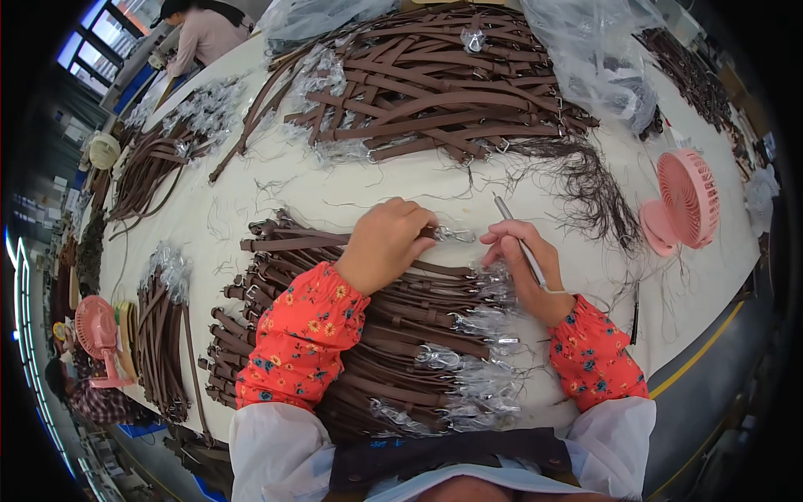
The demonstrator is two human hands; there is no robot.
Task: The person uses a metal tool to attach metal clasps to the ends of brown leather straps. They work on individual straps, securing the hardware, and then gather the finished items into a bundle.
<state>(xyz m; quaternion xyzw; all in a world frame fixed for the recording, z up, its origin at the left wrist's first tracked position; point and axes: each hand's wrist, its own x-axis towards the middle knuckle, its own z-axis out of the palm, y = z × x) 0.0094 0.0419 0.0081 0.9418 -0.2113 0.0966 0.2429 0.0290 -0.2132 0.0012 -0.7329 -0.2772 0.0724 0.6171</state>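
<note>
My left hand (386, 243) is closed on the end of a brown strap (301, 242). A silver metal clasp (456, 235) sticks out past its fingertips toward the right hand. Between the fingers of my right hand (529, 266) is a slim grey pen-shaped tool (530, 261), its tip pointing up and away; a thin pale cord trails near the wrist. The tip stands apart from the clasp. Beneath both forearms lies a wide stack of brown straps (393, 322), their clasps wrapped in clear plastic (485, 322) along the right side.
A large heap of brown straps (435, 84) lies at the back, beside clear plastic sheeting (585, 42) and dark loose threads (598, 180). Pink fans stand right (687, 197) and left (98, 326). More strap bundles (163, 343) lie left. A person (209, 38) sits far left.
</note>
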